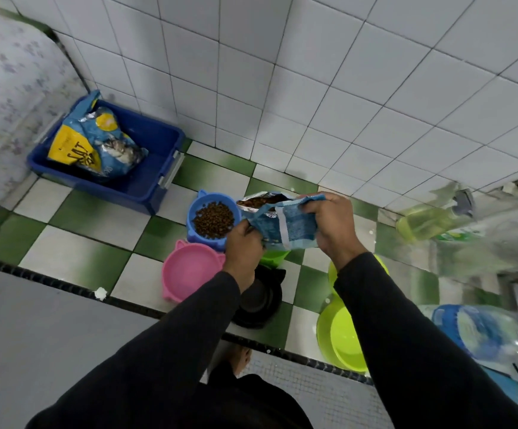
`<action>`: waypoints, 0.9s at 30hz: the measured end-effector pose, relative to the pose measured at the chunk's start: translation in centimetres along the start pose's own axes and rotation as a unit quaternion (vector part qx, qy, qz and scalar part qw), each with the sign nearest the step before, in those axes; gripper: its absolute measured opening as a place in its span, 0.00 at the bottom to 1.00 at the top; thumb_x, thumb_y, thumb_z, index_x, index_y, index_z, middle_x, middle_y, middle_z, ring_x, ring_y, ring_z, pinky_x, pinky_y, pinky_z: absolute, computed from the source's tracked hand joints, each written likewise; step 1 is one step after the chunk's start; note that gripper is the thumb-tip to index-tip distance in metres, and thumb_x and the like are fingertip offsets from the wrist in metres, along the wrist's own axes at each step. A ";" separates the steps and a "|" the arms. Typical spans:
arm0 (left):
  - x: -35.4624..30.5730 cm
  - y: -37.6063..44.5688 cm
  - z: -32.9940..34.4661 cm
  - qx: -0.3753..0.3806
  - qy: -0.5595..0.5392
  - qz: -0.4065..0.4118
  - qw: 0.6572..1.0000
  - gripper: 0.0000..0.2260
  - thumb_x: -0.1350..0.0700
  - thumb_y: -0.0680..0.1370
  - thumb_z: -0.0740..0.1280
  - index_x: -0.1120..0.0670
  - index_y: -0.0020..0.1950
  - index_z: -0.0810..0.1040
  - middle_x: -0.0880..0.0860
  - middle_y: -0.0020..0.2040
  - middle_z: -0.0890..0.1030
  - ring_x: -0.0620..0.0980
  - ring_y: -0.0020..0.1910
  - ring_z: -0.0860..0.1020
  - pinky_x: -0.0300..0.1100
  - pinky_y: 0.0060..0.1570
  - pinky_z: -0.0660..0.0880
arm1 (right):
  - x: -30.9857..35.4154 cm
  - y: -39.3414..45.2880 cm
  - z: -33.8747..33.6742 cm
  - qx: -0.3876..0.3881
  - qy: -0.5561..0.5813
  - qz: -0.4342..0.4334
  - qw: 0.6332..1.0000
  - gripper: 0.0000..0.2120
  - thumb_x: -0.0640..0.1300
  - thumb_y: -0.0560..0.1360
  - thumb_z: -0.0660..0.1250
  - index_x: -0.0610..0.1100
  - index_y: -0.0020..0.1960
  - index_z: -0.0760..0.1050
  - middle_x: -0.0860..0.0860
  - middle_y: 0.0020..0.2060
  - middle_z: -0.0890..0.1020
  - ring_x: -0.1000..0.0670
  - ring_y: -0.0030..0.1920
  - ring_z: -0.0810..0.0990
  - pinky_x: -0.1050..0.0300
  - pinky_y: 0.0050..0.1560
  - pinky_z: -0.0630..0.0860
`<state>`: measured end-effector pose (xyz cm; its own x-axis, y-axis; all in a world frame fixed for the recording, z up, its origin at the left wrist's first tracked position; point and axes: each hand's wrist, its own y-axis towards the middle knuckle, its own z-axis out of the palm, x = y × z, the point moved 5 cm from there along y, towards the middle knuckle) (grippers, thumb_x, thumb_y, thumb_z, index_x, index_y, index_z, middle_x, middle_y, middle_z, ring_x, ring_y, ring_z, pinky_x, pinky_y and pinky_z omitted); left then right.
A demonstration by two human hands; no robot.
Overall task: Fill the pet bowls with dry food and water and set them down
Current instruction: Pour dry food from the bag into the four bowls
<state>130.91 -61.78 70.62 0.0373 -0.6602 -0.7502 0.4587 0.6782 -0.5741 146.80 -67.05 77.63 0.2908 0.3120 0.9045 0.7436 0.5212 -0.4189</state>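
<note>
Both hands hold an open light-blue bag of dry food above the floor, its mouth toward the blue cat-eared bowl, which is full of brown kibble. My left hand grips the bag's lower left edge. My right hand grips its right side. A pink cat-eared bowl sits without food just in front of the blue one. A black bowl lies partly under my left forearm. A lime-green bowl stands at the right, and another green one peeks out under the bag.
A dark blue bin by the tiled wall holds a larger blue-and-yellow food bag. Clear plastic bottles lie at the right, one with a blue label. A black strip edges the green-and-white checked floor.
</note>
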 end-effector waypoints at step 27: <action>4.1 -1.6 2.7 0.159 0.028 0.035 0.986 0.20 0.69 0.81 0.67 0.57 0.72 0.72 0.59 0.69 0.79 0.62 0.69 0.76 0.58 0.68 0.75 | 0.8 -2.6 -5.1 -0.044 0.014 -0.025 0.999 0.12 0.25 0.64 0.68 0.39 0.37 0.84 0.42 0.37 0.86 0.43 0.37 0.84 0.47 0.43 0.83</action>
<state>132.74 -66.51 69.34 0.0341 -0.5911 -0.8059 0.7125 0.5798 -0.3952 148.15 -72.17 79.81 0.2683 0.2643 0.9264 0.8070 0.4634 -0.3660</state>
